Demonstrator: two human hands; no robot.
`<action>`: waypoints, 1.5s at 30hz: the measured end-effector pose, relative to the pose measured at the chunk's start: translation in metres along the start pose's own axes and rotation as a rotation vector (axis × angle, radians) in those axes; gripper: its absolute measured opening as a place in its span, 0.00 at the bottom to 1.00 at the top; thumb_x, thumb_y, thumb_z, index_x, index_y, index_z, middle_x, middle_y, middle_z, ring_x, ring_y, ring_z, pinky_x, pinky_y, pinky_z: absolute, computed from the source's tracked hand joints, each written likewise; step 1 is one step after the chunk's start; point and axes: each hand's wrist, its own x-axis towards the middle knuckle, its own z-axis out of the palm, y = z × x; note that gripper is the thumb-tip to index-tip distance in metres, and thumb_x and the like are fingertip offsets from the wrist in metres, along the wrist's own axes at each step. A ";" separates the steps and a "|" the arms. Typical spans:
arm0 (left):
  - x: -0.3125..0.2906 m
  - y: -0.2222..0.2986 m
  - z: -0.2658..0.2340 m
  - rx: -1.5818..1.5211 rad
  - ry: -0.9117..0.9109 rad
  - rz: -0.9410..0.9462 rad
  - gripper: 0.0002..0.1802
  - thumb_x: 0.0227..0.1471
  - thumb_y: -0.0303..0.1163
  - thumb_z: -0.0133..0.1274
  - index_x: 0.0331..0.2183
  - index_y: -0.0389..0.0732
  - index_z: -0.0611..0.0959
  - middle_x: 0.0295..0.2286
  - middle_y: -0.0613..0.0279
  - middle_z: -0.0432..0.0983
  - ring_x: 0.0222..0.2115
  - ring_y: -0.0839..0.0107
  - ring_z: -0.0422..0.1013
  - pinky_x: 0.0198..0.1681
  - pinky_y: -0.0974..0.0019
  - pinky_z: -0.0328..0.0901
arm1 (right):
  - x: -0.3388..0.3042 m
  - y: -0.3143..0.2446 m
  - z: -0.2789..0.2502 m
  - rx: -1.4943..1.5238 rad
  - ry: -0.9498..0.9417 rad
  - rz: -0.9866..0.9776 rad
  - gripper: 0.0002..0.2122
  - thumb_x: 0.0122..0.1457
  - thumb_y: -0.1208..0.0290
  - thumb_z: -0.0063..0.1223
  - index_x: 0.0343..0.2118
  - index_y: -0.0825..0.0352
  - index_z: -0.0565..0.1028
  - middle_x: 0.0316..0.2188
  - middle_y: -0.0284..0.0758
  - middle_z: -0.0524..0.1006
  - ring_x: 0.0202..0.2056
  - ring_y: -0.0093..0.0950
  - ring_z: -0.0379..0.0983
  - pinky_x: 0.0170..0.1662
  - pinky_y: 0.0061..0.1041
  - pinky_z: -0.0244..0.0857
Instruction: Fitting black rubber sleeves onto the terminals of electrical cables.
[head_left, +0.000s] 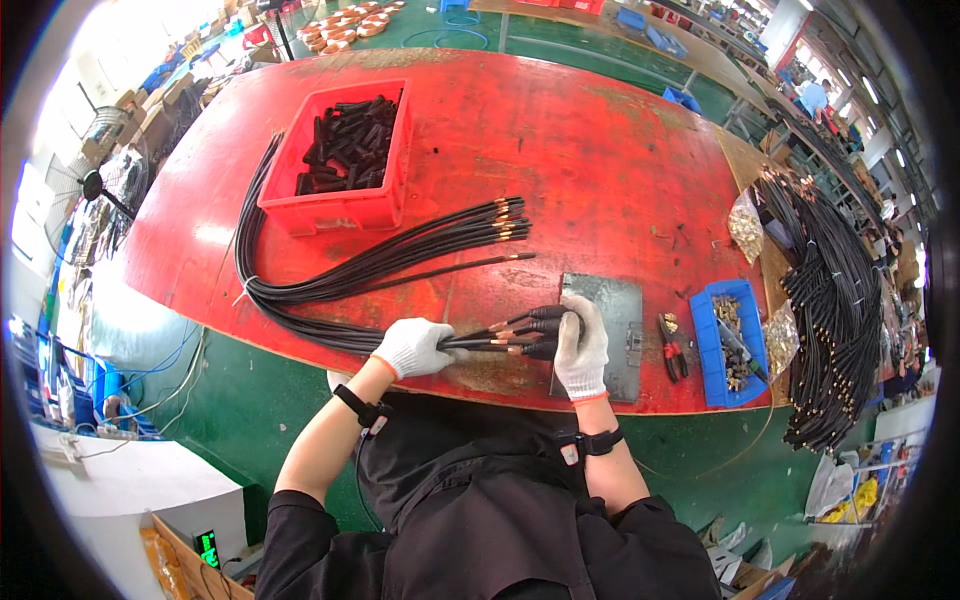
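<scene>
My left hand (pixel 413 348), in a white glove, is closed round several black cables (pixel 335 335) near the table's front edge. Their copper-coloured ends (pixel 505 335) point right, and some carry black sleeves (pixel 543 322). My gloved right hand (pixel 583 348) is wrapped round these sleeves; its fingertips are partly hidden. Beyond my hands, more cables of the same bundle fan out, with copper-tipped ends (pixel 508 220) lying on the table. A white tie (pixel 246 288) binds the bundle at the left. A grey metal plate (pixel 622 320) lies under and beside my right hand.
On the red table (pixel 600 160) stands a red bin (pixel 335 212) of black sleeves. Red-handled pliers (pixel 672 350) lie right of the plate, by a blue tray (pixel 708 345) of small brass-coloured parts. Clear bags (pixel 746 228) and a big cable bundle (pixel 830 290) are at the right edge.
</scene>
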 end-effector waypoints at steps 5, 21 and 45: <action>0.004 0.002 -0.003 -0.040 -0.009 -0.017 0.22 0.53 0.57 0.64 0.36 0.48 0.88 0.28 0.47 0.83 0.32 0.44 0.80 0.37 0.45 0.74 | -0.004 0.001 0.013 -0.048 0.131 -0.029 0.09 0.70 0.74 0.49 0.48 0.71 0.78 0.44 0.45 0.80 0.47 0.42 0.78 0.55 0.37 0.71; -0.001 0.003 -0.006 -0.067 -0.050 -0.019 0.25 0.53 0.59 0.64 0.35 0.46 0.88 0.29 0.46 0.83 0.33 0.42 0.80 0.37 0.45 0.73 | -0.003 0.014 0.006 0.319 -0.087 0.229 0.19 0.78 0.62 0.35 0.46 0.71 0.77 0.41 0.40 0.82 0.46 0.31 0.78 0.55 0.30 0.69; 0.000 0.000 -0.007 -0.108 -0.279 -0.003 0.27 0.58 0.61 0.59 0.39 0.46 0.89 0.34 0.44 0.84 0.38 0.42 0.80 0.43 0.46 0.73 | -0.013 0.014 0.010 0.193 -0.014 -0.050 0.09 0.71 0.74 0.46 0.46 0.69 0.78 0.45 0.43 0.80 0.44 0.36 0.78 0.50 0.31 0.71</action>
